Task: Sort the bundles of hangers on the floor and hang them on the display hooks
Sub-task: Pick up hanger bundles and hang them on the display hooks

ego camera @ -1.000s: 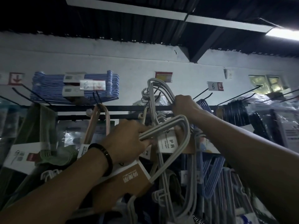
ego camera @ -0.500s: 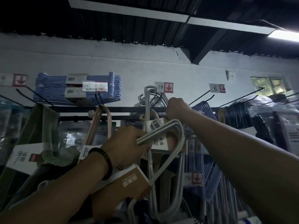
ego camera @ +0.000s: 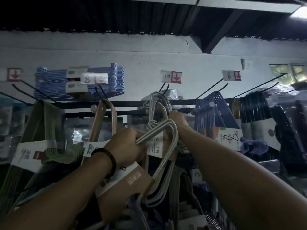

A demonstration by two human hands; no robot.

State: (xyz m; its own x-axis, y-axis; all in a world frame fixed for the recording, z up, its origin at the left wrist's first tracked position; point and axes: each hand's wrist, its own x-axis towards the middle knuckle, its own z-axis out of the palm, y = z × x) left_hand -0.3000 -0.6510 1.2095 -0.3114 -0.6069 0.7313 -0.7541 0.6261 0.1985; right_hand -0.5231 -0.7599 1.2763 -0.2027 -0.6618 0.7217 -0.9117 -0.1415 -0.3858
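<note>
Display rail (ego camera: 129,103): hung stock. White hanger bundle (ego camera: 157,131): raised below rail, gripped by left hand (ego camera: 127,146). Right hand (ego camera: 178,117): curled round hung white hangers (ego camera: 152,103), apparently steadying. Hook (ego camera: 166,89) at tag 10: likely target. Step: hanging; next, lift bundle onto hook tip.

Four arrow tags (ego camera: 171,77) show. There are two grey hanger bundles (ego camera: 156,131), one pink bundle (ego camera: 106,120) and one green bundle (ego camera: 48,130). Two hands appear, the left hand (ego camera: 127,145) and the right hand (ego camera: 177,117), with one bracelet (ego camera: 109,156).
</note>
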